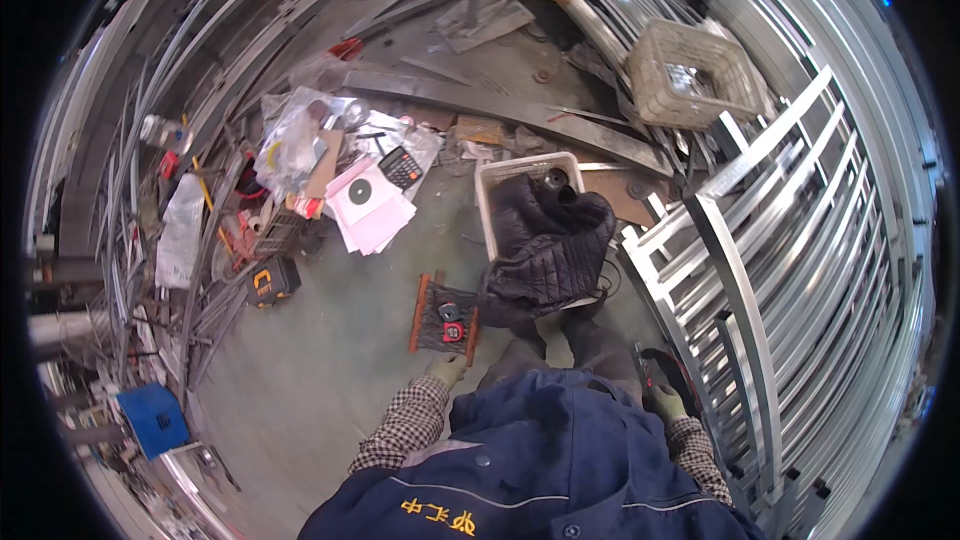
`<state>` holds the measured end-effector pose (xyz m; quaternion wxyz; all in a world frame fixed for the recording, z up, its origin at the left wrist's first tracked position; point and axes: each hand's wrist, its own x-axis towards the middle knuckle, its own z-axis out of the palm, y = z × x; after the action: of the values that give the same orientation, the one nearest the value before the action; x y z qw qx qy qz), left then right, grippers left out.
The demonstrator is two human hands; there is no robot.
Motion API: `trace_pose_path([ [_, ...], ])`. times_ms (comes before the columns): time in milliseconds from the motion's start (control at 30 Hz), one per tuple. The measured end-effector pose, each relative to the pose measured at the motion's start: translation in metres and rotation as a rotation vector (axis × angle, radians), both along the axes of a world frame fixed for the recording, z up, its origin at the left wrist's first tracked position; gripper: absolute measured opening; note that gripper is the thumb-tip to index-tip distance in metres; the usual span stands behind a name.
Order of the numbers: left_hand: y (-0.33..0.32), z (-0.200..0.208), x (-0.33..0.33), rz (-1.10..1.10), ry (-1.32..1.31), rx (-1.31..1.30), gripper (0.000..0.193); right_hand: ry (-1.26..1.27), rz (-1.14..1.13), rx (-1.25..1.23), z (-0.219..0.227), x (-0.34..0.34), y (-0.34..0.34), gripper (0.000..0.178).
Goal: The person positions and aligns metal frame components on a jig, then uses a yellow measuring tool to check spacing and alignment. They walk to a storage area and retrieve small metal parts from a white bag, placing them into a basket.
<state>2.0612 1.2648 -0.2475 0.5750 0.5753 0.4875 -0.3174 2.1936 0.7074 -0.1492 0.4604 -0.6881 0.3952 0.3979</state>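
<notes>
My left hand [447, 368], in a pale glove, is closed at the near corner of a small folding stool [417, 315] with orange-brown rails and a dark webbed seat. A red tape measure [453, 331] lies on the seat, beside a small dark object [449, 311]. On the other side of my body, my right hand [664, 401], also gloved, is closed around a slim thing with red and metallic parts [646, 365]; its kind is unclear. A dark quilted jacket [550, 250] drapes over a pale plastic crate [487, 210] in front of me.
Silver metal frames [740, 320] are stacked close on my right. Pink papers [370, 205] and a calculator [400, 168] lie ahead-left. A black-and-yellow box-shaped thing [272, 281] and a blue box [153, 420] are leftward. A long metal beam [500, 105] crosses the floor beyond; another crate [690, 75] stands far right.
</notes>
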Motion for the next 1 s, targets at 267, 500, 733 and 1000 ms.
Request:
trace_pose_path([
  [267, 0.009, 0.017, -0.035, 0.205, 0.104, 0.028, 0.048, -0.071, 0.217, -0.003, 0.020, 0.053, 0.043, 0.036],
  [500, -0.010, 0.009, -0.035, 0.251, -0.018, 0.014, 0.050, -0.013, 0.332, 0.037, 0.040, 0.080, 0.082, 0.033],
  [733, -0.021, 0.024, -0.049, 0.318, 0.004, -0.002, 0.050, -0.021, 0.407, 0.050, 0.062, 0.119, 0.123, 0.031],
  [1000, -0.032, 0.025, -0.072, 0.380, 0.145, 0.011, 0.049, -0.040, 0.412, 0.071, 0.078, 0.146, 0.154, 0.037],
])
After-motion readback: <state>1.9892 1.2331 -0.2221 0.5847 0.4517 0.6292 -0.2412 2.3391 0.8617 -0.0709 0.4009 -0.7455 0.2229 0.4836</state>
